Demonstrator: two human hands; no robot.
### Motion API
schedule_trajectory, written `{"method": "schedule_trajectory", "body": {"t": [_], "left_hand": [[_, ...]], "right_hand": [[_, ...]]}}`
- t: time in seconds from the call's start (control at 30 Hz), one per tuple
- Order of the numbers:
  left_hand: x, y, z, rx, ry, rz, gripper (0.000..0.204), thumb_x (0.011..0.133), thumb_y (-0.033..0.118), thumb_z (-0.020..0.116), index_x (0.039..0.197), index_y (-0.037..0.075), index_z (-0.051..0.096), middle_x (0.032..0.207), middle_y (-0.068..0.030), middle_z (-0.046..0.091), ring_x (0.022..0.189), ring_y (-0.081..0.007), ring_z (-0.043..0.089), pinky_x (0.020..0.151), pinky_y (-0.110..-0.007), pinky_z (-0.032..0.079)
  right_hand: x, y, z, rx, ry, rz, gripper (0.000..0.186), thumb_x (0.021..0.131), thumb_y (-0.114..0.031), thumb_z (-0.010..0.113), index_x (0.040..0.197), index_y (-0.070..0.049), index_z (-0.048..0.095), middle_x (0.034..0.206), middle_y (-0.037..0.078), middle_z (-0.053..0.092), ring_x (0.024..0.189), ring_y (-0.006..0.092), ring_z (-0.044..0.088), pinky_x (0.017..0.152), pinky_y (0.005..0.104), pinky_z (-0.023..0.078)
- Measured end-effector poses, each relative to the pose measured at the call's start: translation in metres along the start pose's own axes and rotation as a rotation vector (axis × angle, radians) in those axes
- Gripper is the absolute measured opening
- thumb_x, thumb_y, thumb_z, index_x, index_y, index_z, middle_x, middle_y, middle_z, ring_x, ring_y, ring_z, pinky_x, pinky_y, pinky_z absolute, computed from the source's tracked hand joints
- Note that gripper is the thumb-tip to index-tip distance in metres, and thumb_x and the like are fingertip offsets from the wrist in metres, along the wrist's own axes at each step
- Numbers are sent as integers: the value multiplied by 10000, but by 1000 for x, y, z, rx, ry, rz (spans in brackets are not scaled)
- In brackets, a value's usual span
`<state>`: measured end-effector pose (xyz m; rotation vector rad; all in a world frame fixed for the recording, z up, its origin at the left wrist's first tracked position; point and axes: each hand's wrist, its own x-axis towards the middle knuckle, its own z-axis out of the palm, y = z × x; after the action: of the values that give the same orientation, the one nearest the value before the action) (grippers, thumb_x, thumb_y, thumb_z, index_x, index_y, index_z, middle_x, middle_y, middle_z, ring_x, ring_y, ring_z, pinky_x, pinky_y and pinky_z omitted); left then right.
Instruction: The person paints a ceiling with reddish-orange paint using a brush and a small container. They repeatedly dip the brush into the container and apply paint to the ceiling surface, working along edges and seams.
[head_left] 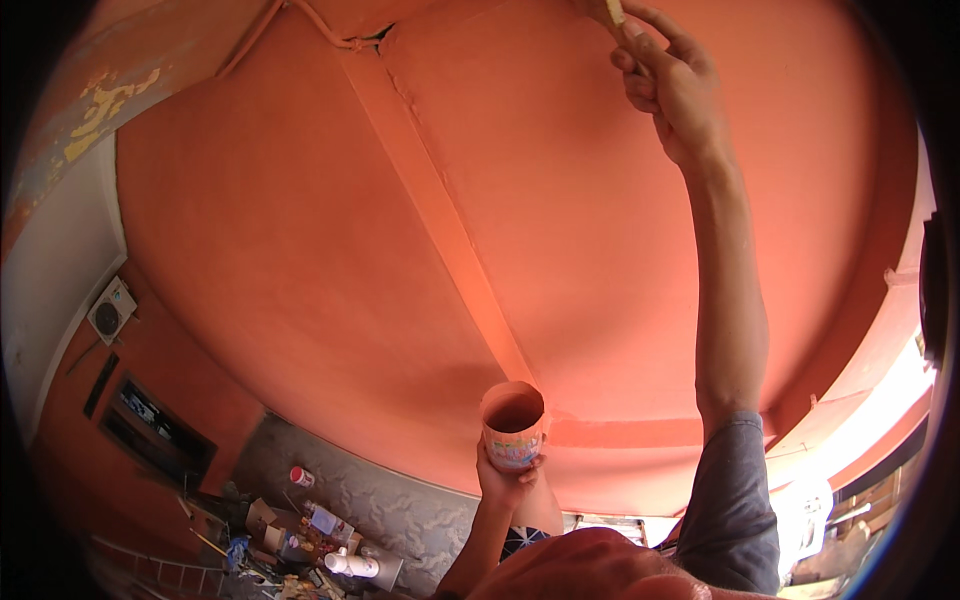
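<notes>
My right hand [670, 85] is raised at the top of the view, fingers closed round the pale wooden handle of a brush [618, 22], whose far end is cut off by the frame's top edge. It is close to the salmon-orange painted surface [580, 200] overhead. Lower in the middle, my left hand [505, 478] grips a cylindrical paint can [514, 448], smeared orange with a printed label, open at the top and dark inside.
A band [440, 220] crosses the painted surface. At upper left are a pipe [255, 42] and peeling paint. An air-conditioner unit [110, 310] hangs above a dark window [160, 430]. Below lie boxes [262, 525], a bucket [301, 477], a ladder [165, 570] and clutter.
</notes>
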<state>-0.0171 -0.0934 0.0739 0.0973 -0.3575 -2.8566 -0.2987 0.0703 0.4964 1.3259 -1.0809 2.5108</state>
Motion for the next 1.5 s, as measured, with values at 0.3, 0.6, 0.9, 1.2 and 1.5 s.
{"method": "schedule_trajectory", "body": {"t": [0.3,0.6,0.9,1.2,1.5], "left_hand": [[3,-2,-18,-8,-40,8,744,954,642,437,1423,65,465,1226,-210,592,816,-312,573,439,-272,490],[7,-3,-24,-11,-75,15,732,958,631,439,1393,44,484,1226,-204,580,835,-302,577,432,-269,496],[1,-4,-14,-44,-114,4,681,955,563,478,1402,50,452,1226,-216,515,857,-304,547,486,-265,522],[-3,-1,16,-18,-60,-19,732,958,607,435,1430,46,443,1258,-232,556,831,-307,555,440,-266,493],[-10,1,52,-60,-45,-128,739,936,598,434,1411,33,437,1218,-214,548,816,-293,534,447,-260,472]], "right_hand": [[-11,26,-3,111,422,-401,280,1051,-122,555,1305,-4,558,737,54,574,551,70,419,485,239,321],[-28,100,115,-168,239,-380,303,985,-33,542,1268,-3,645,546,31,494,474,135,442,512,324,397],[-25,90,116,-446,-176,-230,294,1003,-109,568,1273,-71,679,559,-2,490,506,92,410,496,334,337],[15,16,82,-446,-184,-161,306,1026,-177,570,1301,-99,678,728,11,561,624,92,471,578,302,409],[29,-81,-24,-280,65,-131,280,1036,-116,580,1308,-51,597,670,1,536,492,52,424,425,214,304]]}}
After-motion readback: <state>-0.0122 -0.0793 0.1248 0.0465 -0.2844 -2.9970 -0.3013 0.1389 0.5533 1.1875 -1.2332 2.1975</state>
